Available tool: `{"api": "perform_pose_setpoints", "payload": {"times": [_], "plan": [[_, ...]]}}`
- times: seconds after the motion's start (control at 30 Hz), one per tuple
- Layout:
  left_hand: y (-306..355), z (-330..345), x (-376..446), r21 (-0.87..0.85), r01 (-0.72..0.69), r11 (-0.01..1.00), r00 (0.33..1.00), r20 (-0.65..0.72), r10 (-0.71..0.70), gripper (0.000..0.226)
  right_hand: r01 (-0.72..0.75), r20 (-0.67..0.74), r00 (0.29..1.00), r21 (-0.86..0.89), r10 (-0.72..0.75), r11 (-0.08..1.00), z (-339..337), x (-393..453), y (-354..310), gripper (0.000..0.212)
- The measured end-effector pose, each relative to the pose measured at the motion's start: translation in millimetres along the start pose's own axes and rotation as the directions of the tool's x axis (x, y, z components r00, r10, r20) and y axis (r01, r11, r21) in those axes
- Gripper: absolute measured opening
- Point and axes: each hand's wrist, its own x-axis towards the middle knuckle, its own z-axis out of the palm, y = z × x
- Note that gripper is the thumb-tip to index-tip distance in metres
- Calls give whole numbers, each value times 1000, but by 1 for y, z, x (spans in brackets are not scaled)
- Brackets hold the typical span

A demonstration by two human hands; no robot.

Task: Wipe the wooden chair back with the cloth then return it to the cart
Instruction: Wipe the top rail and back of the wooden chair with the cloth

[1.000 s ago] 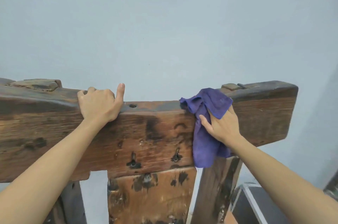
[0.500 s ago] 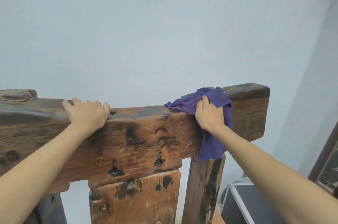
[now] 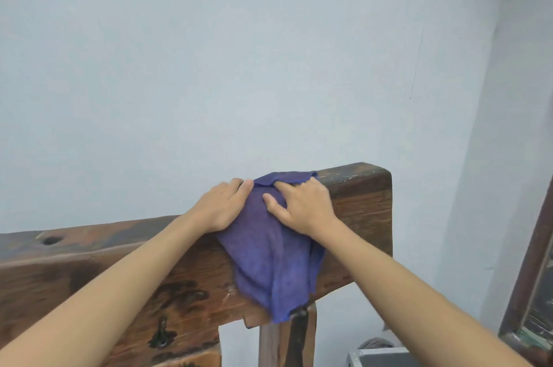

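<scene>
The wooden chair back (image 3: 362, 217) is a thick dark top rail running from the left edge to the right of centre. A purple cloth (image 3: 269, 262) is draped over the rail near its right end and hangs down the front face. My right hand (image 3: 302, 205) is on the upper part of the cloth, fingers bent and digging into the fabric. Just to its left, my left hand (image 3: 223, 206) lies on the rail, with its thumb and fingertips on the cloth's left edge. The cart cannot be identified for certain.
A plain pale wall stands close behind the chair. A grey metal-edged box (image 3: 377, 357) sits low at the bottom right. A dark wooden frame (image 3: 535, 277) leans along the right edge. The chair's upright post (image 3: 287, 339) drops below the cloth.
My left hand has left its grip farther left on the rail and slid right to the cloth. The cloth is now spread wider over the rail's right end. My view has shifted right.
</scene>
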Motion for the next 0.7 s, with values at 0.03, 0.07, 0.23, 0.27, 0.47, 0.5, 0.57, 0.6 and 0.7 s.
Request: {"api": "perform_pose_setpoints", "payload": {"times": [0.03, 0.07, 0.23, 0.27, 0.47, 0.5, 0.57, 0.6, 0.7], "plan": [[3, 3, 6, -14, -6, 1000, 1000, -4, 6, 49, -26, 19, 999, -31, 27, 999, 1, 2, 21, 60], [3, 6, 12, -16, -8, 1000, 1000, -14, 7, 53, -68, 32, 997, -51, 70, 996, 2, 5, 46, 62], [9, 10, 44, -184, 125, 975, 992, 5, -126, 59, -220, 205, 955, 1, 215, 976, 3, 20, 135, 54], [13, 9, 47, -133, 99, 986, 995, 37, -95, 52, -251, 271, 934, 38, 231, 967, 4, 25, 144, 51], [22, 8, 38, 292, -82, 953, 996, 51, 70, 53, -456, 502, 772, 11, 390, 890, 3, 33, 198, 43], [21, 10, 35, 273, -103, 956, 992, 105, 77, 53, -502, 537, 738, 32, 409, 864, 4, 31, 204, 41], [20, 13, 30, 217, -112, 970, 985, 152, 80, 53, -542, 560, 710, 47, 427, 839, 5, 30, 205, 38], [21, 14, 30, 203, -108, 973, 986, 145, 79, 54, -545, 548, 706, 15, 449, 838, 4, 31, 202, 39], [23, 14, 33, 173, -74, 982, 990, 129, 52, 55, -448, 363, 779, -250, 512, 859, -3, 37, 181, 42]]}}
